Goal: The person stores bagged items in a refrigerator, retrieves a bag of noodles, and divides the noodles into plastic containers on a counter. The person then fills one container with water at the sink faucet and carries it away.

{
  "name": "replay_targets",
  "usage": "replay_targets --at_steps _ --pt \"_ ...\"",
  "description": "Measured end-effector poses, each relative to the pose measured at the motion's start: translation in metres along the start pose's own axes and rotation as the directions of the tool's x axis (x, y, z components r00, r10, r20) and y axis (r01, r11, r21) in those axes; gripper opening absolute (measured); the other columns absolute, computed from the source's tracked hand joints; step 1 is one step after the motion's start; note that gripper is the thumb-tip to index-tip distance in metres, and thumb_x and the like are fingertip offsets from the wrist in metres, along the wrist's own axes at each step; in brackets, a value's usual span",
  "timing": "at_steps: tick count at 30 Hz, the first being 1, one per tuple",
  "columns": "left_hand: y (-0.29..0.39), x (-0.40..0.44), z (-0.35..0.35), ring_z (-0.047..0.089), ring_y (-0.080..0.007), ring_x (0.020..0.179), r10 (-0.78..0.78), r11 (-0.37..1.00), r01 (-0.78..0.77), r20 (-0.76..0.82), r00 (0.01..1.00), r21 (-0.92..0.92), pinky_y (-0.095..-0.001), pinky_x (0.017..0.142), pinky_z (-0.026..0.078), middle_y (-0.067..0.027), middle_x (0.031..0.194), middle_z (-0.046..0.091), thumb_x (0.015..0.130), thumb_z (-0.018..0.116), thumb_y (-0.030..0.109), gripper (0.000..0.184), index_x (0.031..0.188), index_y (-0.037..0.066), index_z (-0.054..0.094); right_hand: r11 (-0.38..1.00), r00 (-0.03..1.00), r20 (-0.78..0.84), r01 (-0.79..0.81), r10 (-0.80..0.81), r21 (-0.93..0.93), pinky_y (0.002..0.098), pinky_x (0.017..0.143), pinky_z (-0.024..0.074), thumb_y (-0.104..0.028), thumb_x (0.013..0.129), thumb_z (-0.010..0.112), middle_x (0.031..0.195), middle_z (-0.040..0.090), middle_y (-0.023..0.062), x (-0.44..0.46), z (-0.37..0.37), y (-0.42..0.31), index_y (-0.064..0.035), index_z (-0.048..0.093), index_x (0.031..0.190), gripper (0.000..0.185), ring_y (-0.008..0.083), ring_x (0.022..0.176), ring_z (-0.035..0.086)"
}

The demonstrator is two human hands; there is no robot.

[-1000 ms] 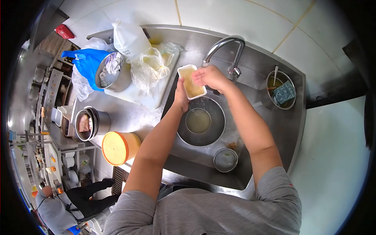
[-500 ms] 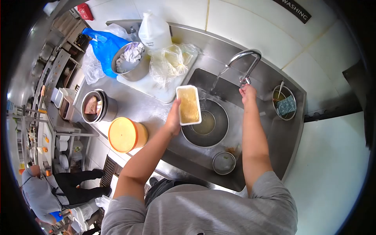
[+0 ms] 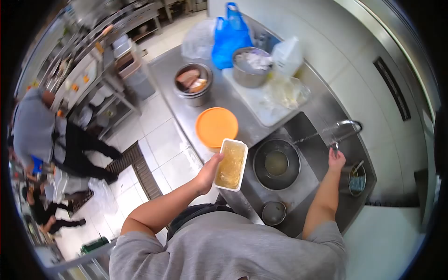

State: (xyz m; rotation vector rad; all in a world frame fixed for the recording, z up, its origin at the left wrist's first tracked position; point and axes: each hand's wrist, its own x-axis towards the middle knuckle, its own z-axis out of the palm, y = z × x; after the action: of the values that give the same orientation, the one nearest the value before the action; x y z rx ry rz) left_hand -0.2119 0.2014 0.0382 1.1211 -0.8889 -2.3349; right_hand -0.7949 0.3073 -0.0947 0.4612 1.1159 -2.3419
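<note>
My left hand point(image 3: 206, 177) grips the side of a white rectangular plastic container point(image 3: 231, 164) with yellowish, glossy contents. The container is tilted and sits over the sink's left edge, beside the orange lid. With its fingers closed, my right hand point(image 3: 336, 159) holds the tap handle point(image 3: 334, 147) at the base of the curved faucet point(image 3: 347, 126). A thin stream of water runs from the spout toward a dark round pan point(image 3: 261, 170) in the sink. Some cloudy liquid lies in the bottom of that pan.
An orange-lidded tub point(image 3: 216, 127) and a steel pot with meat-like pieces point(image 3: 205, 95) stand on the counter. Behind them are a blue bag point(image 3: 231, 42), a steel pot point(image 3: 249, 79) and a white board point(image 3: 261, 114). A small bowl point(image 3: 274, 213) lies in the sink. Two people are at left.
My view has turned left, bringing more floor and another person into sight. The container has swung left, away from above the pan. My right hand stays at the tap, water still running.
</note>
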Motion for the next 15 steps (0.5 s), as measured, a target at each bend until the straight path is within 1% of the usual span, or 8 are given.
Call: replay_targets --at_steps 2,3,4,5,6,7,10,15 --pt "0.001 -0.026 -0.028 0.041 -0.0213 0.121 0.018 0.996 -0.023 -0.056 0.998 -0.086 -0.0340 0.101 0.031 -0.0109 0.132 0.040 0.091 0.038 0.043 0.060 0.137 0.006 0.027 0.981 0.999 0.017 -0.036 0.040 -0.191 0.0380 0.086 0.0498 -0.004 0.075 0.052 0.096 0.052 0.0150 -0.016 0.005 0.017 0.0024 0.048 0.093 0.019 0.0314 0.096 0.053" --pt "0.002 -0.040 -0.042 0.041 -0.0212 0.121 0.025 0.992 -0.035 -0.081 0.996 -0.124 -0.0338 0.101 0.031 -0.0108 0.132 0.040 0.091 0.038 0.043 0.060 0.136 0.006 0.027 0.701 0.964 0.165 -0.031 0.210 -0.712 0.0372 0.086 0.0491 -0.008 0.075 0.054 0.095 0.055 0.0156 -0.020 0.000 0.037 0.0012 0.051 0.091 0.018 0.0305 0.096 0.055" --pt "0.006 -0.056 -0.054 0.041 -0.0216 0.121 0.038 0.990 -0.055 -0.134 0.990 -0.126 -0.0337 0.101 0.030 -0.0111 0.132 0.040 0.091 0.037 0.043 0.060 0.137 0.007 0.026 0.180 0.945 0.235 0.196 0.230 -0.964 0.0361 0.088 0.0467 -0.016 0.073 0.060 0.103 0.056 0.0190 -0.026 -0.009 0.061 0.0019 0.054 0.102 0.034 0.0281 0.102 0.055" --pt "0.008 -0.069 -0.068 0.040 -0.0214 0.122 0.058 0.982 -0.082 -0.136 0.989 -0.173 -0.0336 0.101 0.030 -0.0109 0.132 0.040 0.091 0.037 0.044 0.060 0.137 0.007 0.026 -0.398 0.920 0.303 0.382 0.248 -0.834 0.0350 0.089 0.0443 -0.023 0.070 0.066 0.110 0.058 0.0225 -0.063 -0.002 0.088 0.0027 0.057 0.112 0.050 0.0257 0.107 0.055" --pt "0.008 -0.082 -0.082 0.040 -0.0212 0.122 0.081 0.969 -0.111 -0.143 0.986 -0.222 -0.0336 0.101 0.030 -0.0107 0.132 0.039 0.091 0.038 0.044 0.061 0.138 0.007 0.025 -0.800 0.838 0.120 0.544 0.532 -0.255 0.0369 0.091 0.0422 -0.031 0.066 0.072 0.120 0.052 0.0237 -0.106 0.025 0.109 0.0010 0.051 0.121 0.068 0.0282 0.111 0.053" --pt "0.006 -0.098 -0.098 0.039 -0.0210 0.123 0.100 0.951 -0.141 -0.156 0.983 -0.275 -0.0336 0.101 0.030 -0.0105 0.133 0.039 0.091 0.038 0.044 0.061 0.138 0.007 0.025 -0.765 0.789 0.159 0.615 0.594 -0.192 0.0342 0.089 0.0431 -0.031 0.063 0.075 0.115 0.056 0.0218 -0.135 0.029 0.134 -0.0015 0.054 0.119 0.067 0.0285 0.108 0.054" --pt "0.003 -0.141 -0.143 0.036 -0.0206 0.125 0.168 0.924 -0.261 -0.315 0.934 -0.280 -0.0338 0.102 0.029 -0.0089 0.134 0.037 0.091 0.038 0.044 0.061 0.138 0.008 0.024 -0.224 0.697 0.218 0.484 0.684 -0.846 0.0284 0.070 0.0473 -0.020 0.076 0.068 0.092 0.064 0.0088 -0.300 0.097 0.206 -0.0022 0.059 0.105 0.036 0.0166 0.081 0.061" --pt "-0.005 -0.218 -0.205 0.032 -0.0199 0.127 0.349 0.812 -0.513 -0.473 0.809 -0.279 -0.0339 0.103 0.026 -0.0079 0.137 0.034 0.091 0.037 0.043 0.062 0.140 0.010 0.019 0.261 0.143 0.445 0.639 0.884 -0.724 0.0233 0.062 0.0452 -0.022 0.085 0.059 0.082 0.063 0.0074 -0.555 0.145 0.325 -0.0013 0.052 0.115 0.037 0.0118 0.071 0.059"
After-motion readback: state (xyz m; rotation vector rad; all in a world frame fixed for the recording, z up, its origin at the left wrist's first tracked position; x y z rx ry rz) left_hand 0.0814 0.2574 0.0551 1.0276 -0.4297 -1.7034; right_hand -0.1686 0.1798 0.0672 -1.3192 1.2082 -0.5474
